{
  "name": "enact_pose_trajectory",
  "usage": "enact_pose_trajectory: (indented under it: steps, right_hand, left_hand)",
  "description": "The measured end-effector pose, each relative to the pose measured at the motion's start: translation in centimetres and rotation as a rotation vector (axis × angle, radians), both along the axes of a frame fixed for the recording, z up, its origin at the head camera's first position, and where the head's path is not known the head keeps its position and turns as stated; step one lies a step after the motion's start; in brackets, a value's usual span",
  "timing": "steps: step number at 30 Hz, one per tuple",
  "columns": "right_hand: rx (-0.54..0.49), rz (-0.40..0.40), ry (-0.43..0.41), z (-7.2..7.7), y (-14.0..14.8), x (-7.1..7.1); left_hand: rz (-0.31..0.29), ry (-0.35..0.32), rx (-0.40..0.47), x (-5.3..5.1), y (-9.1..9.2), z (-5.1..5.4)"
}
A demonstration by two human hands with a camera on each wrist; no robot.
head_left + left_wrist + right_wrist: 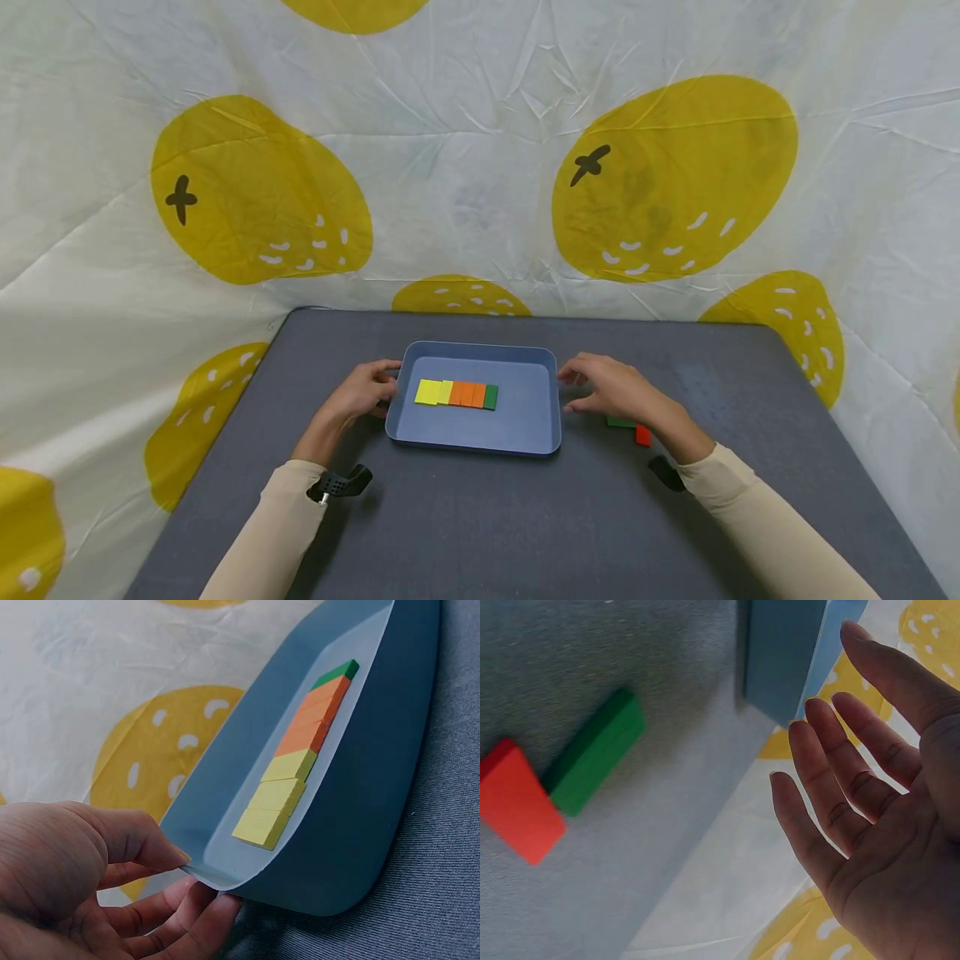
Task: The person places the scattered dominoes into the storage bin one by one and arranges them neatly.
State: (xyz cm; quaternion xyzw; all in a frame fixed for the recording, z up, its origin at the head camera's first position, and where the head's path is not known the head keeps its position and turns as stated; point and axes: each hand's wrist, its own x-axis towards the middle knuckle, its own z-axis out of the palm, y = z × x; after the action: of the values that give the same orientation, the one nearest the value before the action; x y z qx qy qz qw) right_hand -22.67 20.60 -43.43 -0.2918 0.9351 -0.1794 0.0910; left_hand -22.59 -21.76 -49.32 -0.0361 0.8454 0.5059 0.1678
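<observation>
A blue tray [525, 400] lies on the dark table, holding a touching row of flat blocks. From left to right run yellow blocks [428, 392], orange blocks [467, 394] and a green block [491, 397]. At the tray's left end, my left hand [358, 393] pinches the rim, thumb on top and fingers curled against the outer wall, as the left wrist view shows. My right hand [611, 385] is by the tray's right end, its fingers spread and loosely bent, with nothing held. Whether its fingertips touch the wall is hard to tell.
On the table under my right forearm lie a second green block [596, 754] and a red block [517, 799], their ends close together. Behind the table hangs a white cloth [465, 192] printed with yellow fruit. Black bands circle both wrists.
</observation>
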Motion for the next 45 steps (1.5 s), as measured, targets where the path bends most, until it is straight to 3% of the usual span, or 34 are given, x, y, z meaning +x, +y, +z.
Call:
enact_pose_trajectory:
  steps: [22, 33, 45]
  right_hand:
    - [-0.064, -0.011, -0.03, -2.6, 5.2, 0.7]
    - [0.0, -0.022, -0.075, -3.2, 6.6, 0.8]
    - [-0.017, 0.029, 0.007, -3.6, 6.8, 0.9]
  left_hand:
    - [0.007, 0.004, 0.001, 0.1, -0.2, -0.1]
    - [0.001, -0.005, 0.004, 0.1, -0.2, 0.1]
    - [0.009, -0.015, -0.003, 0.0, 0.0, 0.4]
